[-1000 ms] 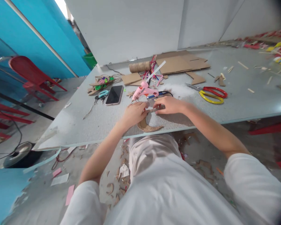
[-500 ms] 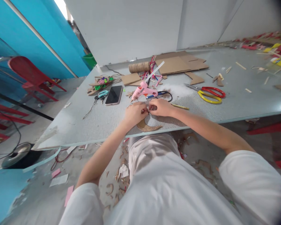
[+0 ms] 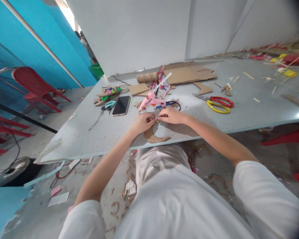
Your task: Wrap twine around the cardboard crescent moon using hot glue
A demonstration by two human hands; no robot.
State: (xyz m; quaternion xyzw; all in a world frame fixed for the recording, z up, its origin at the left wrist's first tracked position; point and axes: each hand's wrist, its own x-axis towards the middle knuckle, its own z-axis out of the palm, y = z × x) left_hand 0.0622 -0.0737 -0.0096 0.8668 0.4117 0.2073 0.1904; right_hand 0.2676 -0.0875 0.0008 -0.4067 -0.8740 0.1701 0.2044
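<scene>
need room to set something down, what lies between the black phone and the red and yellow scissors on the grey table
In the head view, between the black phone and the red and yellow scissors lie the pink glue gun and a black cord.

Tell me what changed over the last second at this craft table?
The right hand slid left until its fingertips met those of the left hand above the crescent-shaped cardboard piece. What they pinch is too small to tell. The pink glue gun, phone and scissors stayed where they were.

Both hands (image 3: 157,119) on crescent cardboard (image 3: 153,135)
</scene>
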